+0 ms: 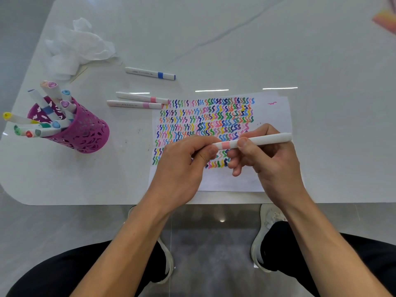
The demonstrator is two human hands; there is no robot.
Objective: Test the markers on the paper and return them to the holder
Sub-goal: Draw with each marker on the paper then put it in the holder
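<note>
Gripping one marker [263,140], left hand [182,168] and right hand [267,161] overlap paper [225,181].

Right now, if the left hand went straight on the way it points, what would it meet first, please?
Probably the right hand: the left hand points rightwards along the pink-banded marker that both grip, only a short gap apart.

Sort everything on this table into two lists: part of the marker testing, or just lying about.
Job: held marker, gripped by left hand and right hand; scribbled paper; purple holder; blue-banded marker; far pink-banded marker; near pink-banded marker.
Lying about: crumpled tissue; orange thing at the far right edge.
</note>
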